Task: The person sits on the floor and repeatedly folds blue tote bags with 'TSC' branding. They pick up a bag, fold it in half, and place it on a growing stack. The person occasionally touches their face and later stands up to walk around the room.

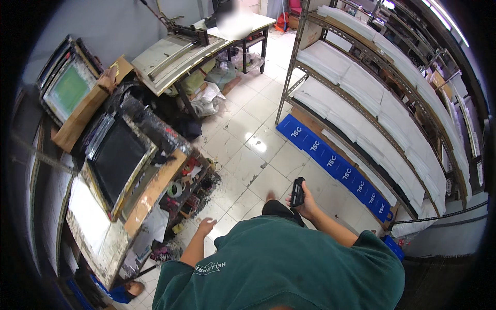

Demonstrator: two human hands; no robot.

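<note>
My right hand [308, 205] is wrapped round a black handheld device [297, 191], held upright in front of my right side. The device is small and blocky, and its exact kind does not show. Lower on the left, my left hand [206, 226] hangs away from my body beside the cluttered bench. Its fingers look loose and slightly bent, and nothing shows in them. Below both hands is the tiled floor.
At left, a stained workbench [106, 253] carries a dark-meshed screen frame [118, 164]; a green-meshed frame [71, 85] leans behind. Metal shelves [356, 98] with white sheet stacks stand right, blue printed panels [336, 168] along their foot. A table [170, 57] holds a lever machine. Someone's foot [135, 288] shows lower left.
</note>
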